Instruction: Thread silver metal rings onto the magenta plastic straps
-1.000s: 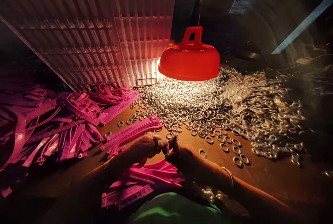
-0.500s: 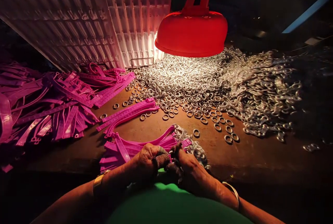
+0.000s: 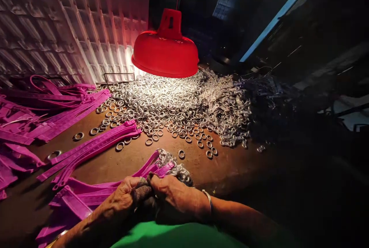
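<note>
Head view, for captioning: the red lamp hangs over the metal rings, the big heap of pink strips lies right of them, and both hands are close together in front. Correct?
No: the head view shows the big heap of pink strips left of the metal rings. The red lamp hangs over them, and the left hand and right hand are close together in front.

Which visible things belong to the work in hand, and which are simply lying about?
Probably belonging:
left hand and right hand, close together;
pink straps beside the left hand;
metal links beyond the right hand;
heaped rings.

Apparently only surroundings:
ribbed panel;
red lamp lighting the rings.
</note>
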The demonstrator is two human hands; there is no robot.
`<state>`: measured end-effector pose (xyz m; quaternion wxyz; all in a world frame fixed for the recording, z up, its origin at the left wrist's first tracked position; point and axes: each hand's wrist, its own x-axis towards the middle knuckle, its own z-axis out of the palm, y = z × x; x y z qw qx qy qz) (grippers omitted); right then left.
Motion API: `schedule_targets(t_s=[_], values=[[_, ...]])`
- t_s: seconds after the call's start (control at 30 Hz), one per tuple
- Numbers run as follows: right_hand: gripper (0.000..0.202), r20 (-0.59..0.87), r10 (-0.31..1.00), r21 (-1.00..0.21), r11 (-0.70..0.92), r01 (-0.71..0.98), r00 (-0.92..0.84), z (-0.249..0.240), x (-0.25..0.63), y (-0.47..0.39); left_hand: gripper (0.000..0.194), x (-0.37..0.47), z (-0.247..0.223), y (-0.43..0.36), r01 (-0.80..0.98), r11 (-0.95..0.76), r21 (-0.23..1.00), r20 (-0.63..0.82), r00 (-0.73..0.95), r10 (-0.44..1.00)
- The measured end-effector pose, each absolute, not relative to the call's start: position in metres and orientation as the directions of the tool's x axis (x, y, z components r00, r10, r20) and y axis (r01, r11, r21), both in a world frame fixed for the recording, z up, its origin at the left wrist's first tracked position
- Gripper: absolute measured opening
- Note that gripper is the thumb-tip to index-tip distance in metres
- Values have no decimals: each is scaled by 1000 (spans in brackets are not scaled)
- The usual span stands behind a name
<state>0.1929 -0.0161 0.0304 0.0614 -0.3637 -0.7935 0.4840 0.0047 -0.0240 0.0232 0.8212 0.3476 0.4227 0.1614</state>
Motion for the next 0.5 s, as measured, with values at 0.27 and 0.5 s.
schedule_targets(t_s=[0.27, 0.5], values=[[28, 36, 821, -787, 375, 490, -570, 23, 229, -19, 38, 11, 16, -17, 296, 47, 954, -214, 562, 799], [12, 176, 955, -579, -95, 809, 238, -12, 367, 8, 25, 16, 6, -32, 395, -407, 824, 162, 524, 836]])
